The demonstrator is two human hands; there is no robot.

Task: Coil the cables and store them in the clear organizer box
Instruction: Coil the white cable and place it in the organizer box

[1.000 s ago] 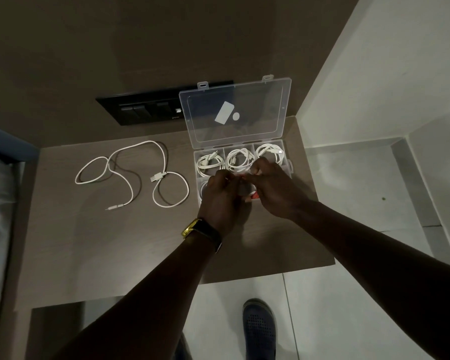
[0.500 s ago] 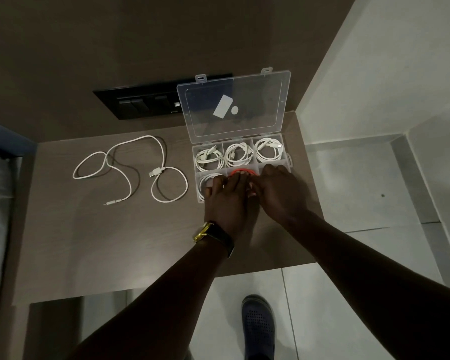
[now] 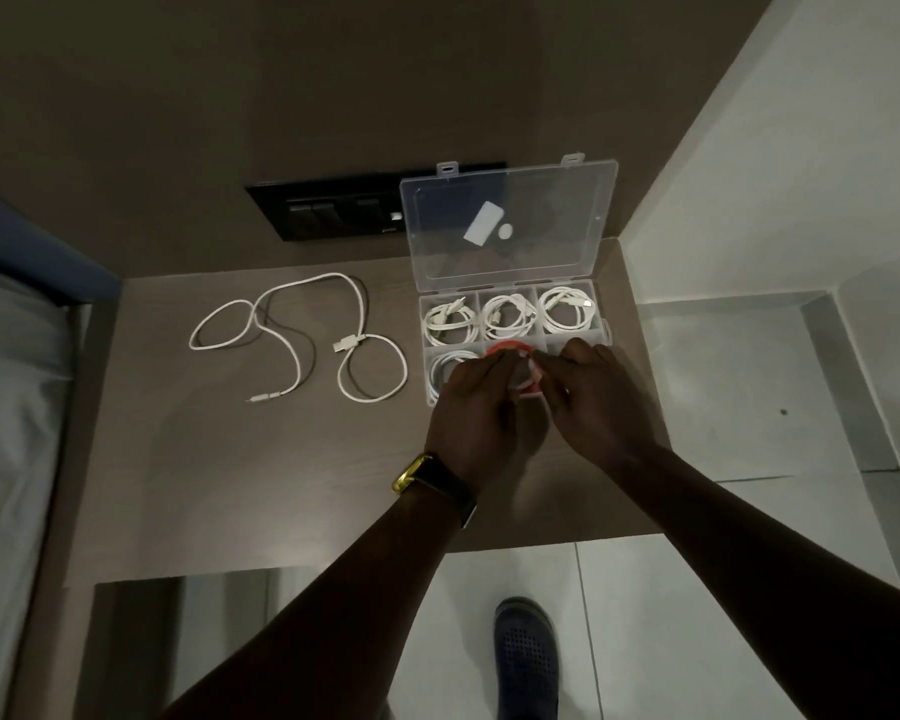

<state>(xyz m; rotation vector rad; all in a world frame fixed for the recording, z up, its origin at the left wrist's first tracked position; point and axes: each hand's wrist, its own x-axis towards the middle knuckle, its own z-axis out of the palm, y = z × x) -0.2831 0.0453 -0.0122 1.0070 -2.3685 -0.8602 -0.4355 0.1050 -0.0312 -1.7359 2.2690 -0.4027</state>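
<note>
The clear organizer box [image 3: 607, 324] sits on the desk with its lid [image 3: 510, 220] propped open against the wall. Three coiled white cables fill its back compartments, and another white coil [image 3: 445, 363] lies in the front left one. A red coiled cable [image 3: 510, 349] rests in the front middle compartment. My left hand [image 3: 476, 413] and my right hand [image 3: 591, 394] both pinch that red coil from either side, covering its near half. A loose white cable [image 3: 302, 335] sprawls uncoiled on the desk to the left of the box.
A brown desk [image 3: 261, 470] stands against a brown wall with a black switch panel [image 3: 328, 213]. A bed with a grey sheet [image 3: 6, 407] borders the left. White floor tiles and my shoe [image 3: 526, 662] lie below the desk edge.
The hands lowered the red coil from above the box into the front middle compartment and spread slightly apart around it. The camera view shifted a little.
</note>
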